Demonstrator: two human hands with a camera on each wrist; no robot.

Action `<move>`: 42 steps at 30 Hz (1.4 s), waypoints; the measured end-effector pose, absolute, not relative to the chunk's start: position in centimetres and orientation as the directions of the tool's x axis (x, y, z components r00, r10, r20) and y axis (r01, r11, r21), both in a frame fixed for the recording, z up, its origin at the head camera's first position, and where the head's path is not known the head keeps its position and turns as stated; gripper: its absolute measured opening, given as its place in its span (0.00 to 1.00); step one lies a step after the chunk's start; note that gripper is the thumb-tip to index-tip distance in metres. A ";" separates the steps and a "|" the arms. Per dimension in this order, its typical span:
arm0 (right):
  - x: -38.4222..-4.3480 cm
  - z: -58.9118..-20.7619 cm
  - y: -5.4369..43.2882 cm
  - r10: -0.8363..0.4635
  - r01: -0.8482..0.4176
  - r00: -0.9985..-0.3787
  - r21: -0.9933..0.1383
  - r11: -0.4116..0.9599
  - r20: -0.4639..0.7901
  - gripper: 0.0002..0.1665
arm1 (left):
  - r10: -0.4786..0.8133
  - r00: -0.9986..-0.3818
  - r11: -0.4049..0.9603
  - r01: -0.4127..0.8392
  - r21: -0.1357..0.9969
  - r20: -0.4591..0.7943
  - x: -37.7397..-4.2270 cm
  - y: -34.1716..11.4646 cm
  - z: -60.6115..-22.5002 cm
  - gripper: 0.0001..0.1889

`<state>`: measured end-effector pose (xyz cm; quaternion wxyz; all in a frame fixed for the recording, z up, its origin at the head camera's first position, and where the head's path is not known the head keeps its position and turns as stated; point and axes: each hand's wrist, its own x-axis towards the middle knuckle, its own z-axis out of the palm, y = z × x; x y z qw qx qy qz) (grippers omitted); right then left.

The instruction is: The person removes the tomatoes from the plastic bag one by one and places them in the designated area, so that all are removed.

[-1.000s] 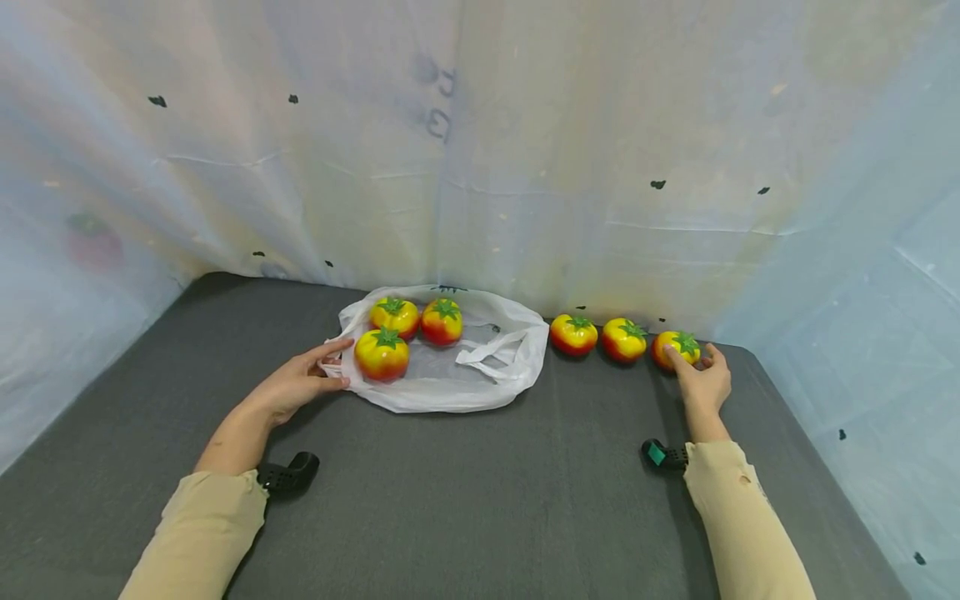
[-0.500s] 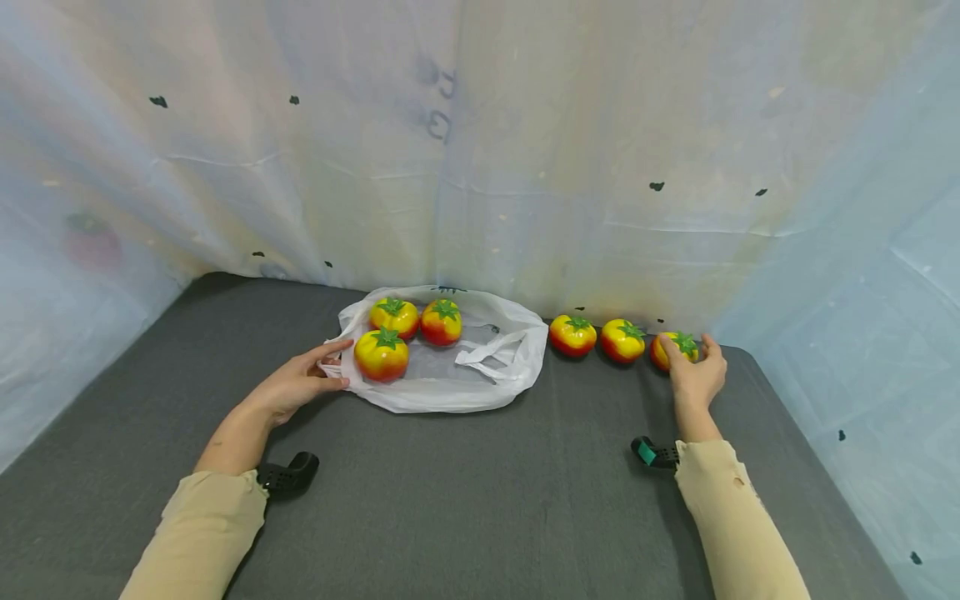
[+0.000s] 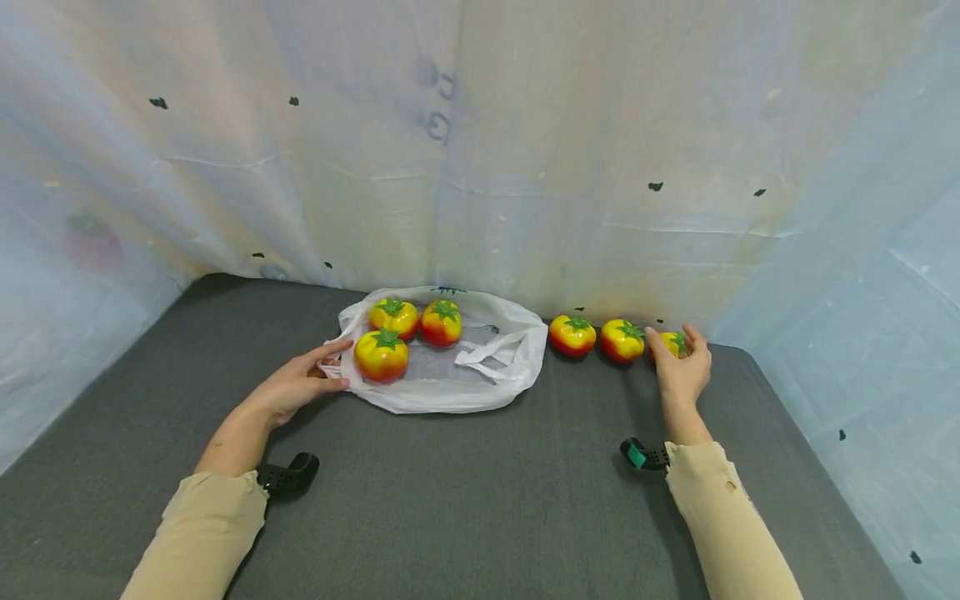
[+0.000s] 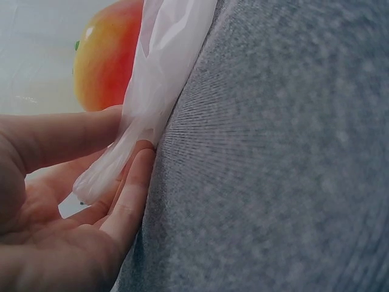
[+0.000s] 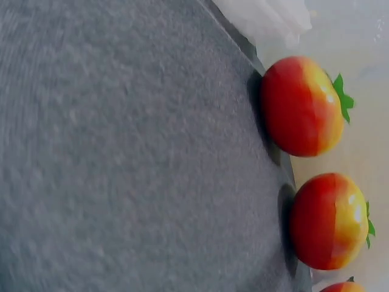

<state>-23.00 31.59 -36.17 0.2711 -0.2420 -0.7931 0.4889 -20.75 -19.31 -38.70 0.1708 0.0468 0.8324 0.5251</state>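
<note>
At the left end of the white plastic bag (image 3: 517, 379), my left hand (image 3: 296, 385) holds a bunched bit of the edge between its fingers; the left wrist view shows this bunched plastic (image 4: 130, 137) close up. Inside the bag sit three shiny yellow-red tomatoes, the nearest tomato (image 3: 381, 357) lying just past my fingertips. My right hand (image 3: 685, 375) hovers over the rightmost tomato (image 3: 670, 343), thumb and fingers apart, and partly hides it. Left of that stand a middle tomato (image 3: 622, 342) and another tomato (image 3: 572, 337). The right wrist view does not show my right hand.
The dark grey table (image 3: 465, 500) extends toward me. Behind the bag and tomatoes hangs a pale plastic sheet (image 3: 525, 167), close to the table's back edge. Loose white bag handles (image 3: 495, 354) lie inside the bag's opening.
My right hand has shifted left and slightly up over the rightmost tomato, hiding more of it. That tomato appears to stay in place. The left hand and bag have not moved.
</note>
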 end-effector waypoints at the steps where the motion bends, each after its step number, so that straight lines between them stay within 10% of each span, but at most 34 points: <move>1: -23.0 -36.2 31.5 0.646 0.111 -0.738 -0.911 0.398 0.193 0.45 | 0.257 -0.937 0.444 -0.103 0.890 -0.236 -20.8 -19.3 -38.7 0.38; 42: -23.5 -35.4 24.4 0.446 -0.122 -0.858 -0.944 0.307 0.256 0.38 | 0.249 -0.937 0.442 -0.117 0.889 -0.246 -20.7 -19.3 -38.7 0.38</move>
